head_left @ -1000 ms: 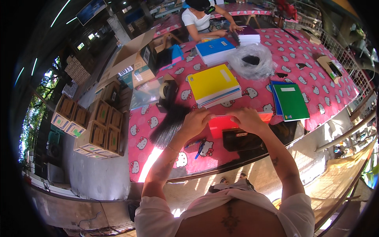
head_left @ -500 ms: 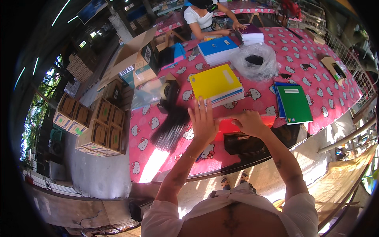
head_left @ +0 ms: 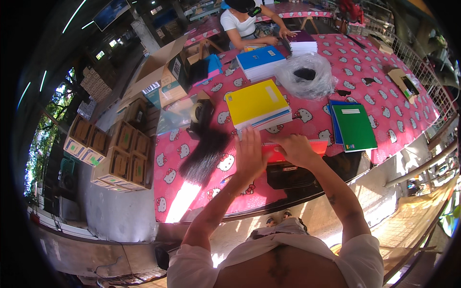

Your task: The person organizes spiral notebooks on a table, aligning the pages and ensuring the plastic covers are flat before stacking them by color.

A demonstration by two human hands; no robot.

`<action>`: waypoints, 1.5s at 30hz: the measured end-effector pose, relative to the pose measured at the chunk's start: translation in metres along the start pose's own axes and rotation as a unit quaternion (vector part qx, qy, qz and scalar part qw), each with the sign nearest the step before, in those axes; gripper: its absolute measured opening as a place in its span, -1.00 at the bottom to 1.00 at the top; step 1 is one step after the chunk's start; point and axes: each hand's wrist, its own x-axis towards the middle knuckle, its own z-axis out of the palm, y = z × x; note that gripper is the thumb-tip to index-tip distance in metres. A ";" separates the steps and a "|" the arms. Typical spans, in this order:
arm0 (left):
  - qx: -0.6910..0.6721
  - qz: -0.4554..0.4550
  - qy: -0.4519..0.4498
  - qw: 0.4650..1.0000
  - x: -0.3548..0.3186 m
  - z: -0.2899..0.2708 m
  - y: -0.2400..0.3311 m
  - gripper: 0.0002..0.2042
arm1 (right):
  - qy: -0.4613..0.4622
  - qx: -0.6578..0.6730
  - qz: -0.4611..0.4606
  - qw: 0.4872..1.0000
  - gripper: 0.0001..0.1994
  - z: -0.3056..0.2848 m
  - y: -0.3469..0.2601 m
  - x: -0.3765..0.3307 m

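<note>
A red notebook (head_left: 318, 145) lies near the front edge of the table, mostly covered by my hands. My left hand (head_left: 250, 157) is at its left end, with fingers stretched out and pointing away from me. My right hand (head_left: 298, 149) rests over the top of it, its fingers extended leftward. Just beyond my left fingertips sits a stack of notebooks with a yellow cover (head_left: 258, 103). To the right, a green notebook (head_left: 354, 127) overlaps a blue one (head_left: 335, 120). A black case-like object (head_left: 288, 176) is below the red notebook.
Black mesh material (head_left: 204, 156) and a tape dispenser (head_left: 199, 115) are on the left. Farther back are a blue-covered notebook stack (head_left: 259, 56), a crumpled plastic bag (head_left: 314, 86) and an open carton (head_left: 173, 79). Across the table, a person (head_left: 238, 24) touches a purple-topped stack (head_left: 302, 37).
My left hand has drawn down a little, and its fingers have come closer together. My right hand stays on the red notebook. The view has shifted slightly.
</note>
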 end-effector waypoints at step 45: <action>-0.116 0.082 -0.020 0.990 0.042 -0.022 0.010 -0.80 | -0.075 0.601 0.144 0.783 -0.67 0.001 0.102 -0.083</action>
